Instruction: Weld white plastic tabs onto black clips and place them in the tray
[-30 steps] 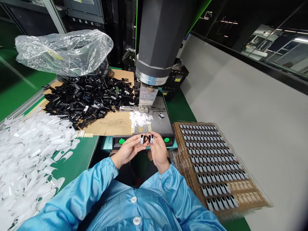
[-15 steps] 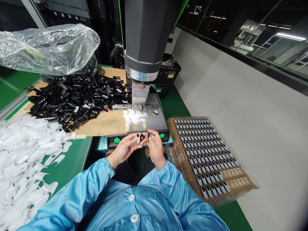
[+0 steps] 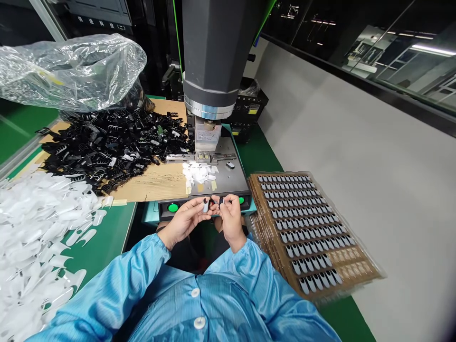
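Observation:
In front of the machine's base, my left hand [image 3: 185, 219] pinches a small white-and-black part [image 3: 206, 204] between thumb and fingers. Close beside it, my right hand [image 3: 232, 222] is closed on a small dark part [image 3: 221, 201], mostly covered by the fingers. The fingertips of both hands nearly meet. Just beyond them, a small heap of white pieces [image 3: 199, 174] lies on the grey machine base [image 3: 223, 183]. One finished-looking white-and-black part [image 3: 230, 165] rests alone to the right of that heap.
A press head [image 3: 210, 61] hangs over the base, which has green buttons [image 3: 173, 207] in front. Black parts [image 3: 117, 142] are piled on cardboard, with white covers [image 3: 42, 228] at left and a plastic bag [image 3: 78, 71] behind. Stacked trays [image 3: 254, 194] of parts stand at right.
The part in my left hand has tilted slightly, and the fingers of my right hand have shifted a little around the dark part. Both hands remain in nearly the same place.

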The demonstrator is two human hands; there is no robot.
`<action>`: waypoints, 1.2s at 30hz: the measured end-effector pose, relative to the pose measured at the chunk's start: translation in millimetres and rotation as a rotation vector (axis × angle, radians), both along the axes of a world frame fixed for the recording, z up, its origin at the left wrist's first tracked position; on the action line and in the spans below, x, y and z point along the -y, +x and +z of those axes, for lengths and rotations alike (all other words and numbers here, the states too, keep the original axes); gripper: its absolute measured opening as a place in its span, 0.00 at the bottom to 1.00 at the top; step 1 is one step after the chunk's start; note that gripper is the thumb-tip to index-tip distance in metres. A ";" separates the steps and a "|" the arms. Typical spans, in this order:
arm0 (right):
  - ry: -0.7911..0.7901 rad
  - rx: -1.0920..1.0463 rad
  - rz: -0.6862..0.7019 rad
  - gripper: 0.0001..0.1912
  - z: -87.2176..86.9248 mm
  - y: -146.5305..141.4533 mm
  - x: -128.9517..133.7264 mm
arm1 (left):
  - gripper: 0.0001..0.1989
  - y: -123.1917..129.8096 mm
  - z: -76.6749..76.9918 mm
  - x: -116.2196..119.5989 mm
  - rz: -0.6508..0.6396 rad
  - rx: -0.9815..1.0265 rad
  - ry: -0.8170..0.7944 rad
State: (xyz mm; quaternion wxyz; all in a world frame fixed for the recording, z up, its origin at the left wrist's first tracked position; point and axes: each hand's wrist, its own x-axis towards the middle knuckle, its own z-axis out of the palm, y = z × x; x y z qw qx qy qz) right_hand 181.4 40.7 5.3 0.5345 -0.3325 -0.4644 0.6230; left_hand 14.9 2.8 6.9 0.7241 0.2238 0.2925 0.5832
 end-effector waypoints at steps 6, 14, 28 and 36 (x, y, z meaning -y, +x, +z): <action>0.019 0.007 0.012 0.16 -3.2 0.9 -0.9 | 0.17 -0.2 0.8 -1.0 -0.006 -0.034 -0.007; 0.093 0.142 -0.012 0.11 -10.7 1.5 5.8 | 0.17 -1.0 5.6 6.8 0.015 -0.119 -0.045; 0.365 0.850 -0.110 0.21 7.0 60.4 76.6 | 0.20 57.8 -8.6 44.1 -0.097 -0.327 -0.064; 0.291 1.021 -0.368 0.14 30.7 172.1 88.9 | 0.15 84.8 78.4 77.6 -0.247 -0.620 0.309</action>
